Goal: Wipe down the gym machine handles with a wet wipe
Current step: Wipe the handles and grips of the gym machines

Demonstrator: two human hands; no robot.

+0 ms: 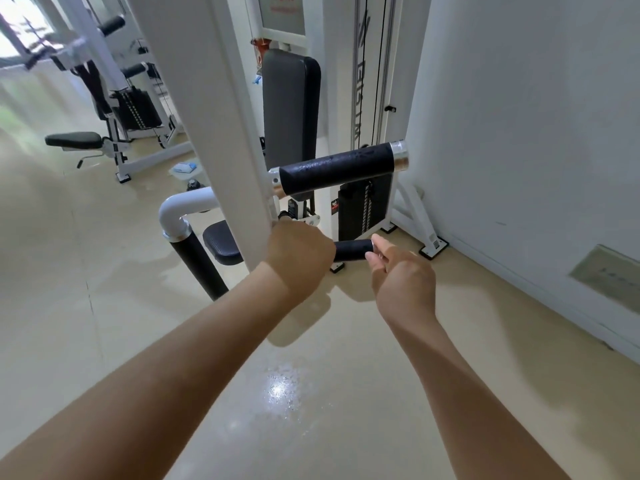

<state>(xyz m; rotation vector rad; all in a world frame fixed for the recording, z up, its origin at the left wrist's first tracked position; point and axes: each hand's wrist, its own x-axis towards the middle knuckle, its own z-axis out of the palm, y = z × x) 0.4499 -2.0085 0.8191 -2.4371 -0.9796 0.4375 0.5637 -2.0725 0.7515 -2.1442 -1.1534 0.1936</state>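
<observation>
Left hand [298, 258]: we see it wrapped round the short black foam handle [353, 250]; wipe hidden.
Right hand [398, 271]: loosely curled at the handle's free end.
Axis: left-right.

Short foam handle [353, 250]: plain black
Long padded roller [337, 173]: black, fine pebbled texture, silver metal end caps
Machine frame post [207, 109]: white
Upright back pad [291, 105]: dark grey
Weight stack [363, 209]: black, pale column of dots
Floor [311, 393]: glossy beige
Wall [536, 116]: white
</observation>
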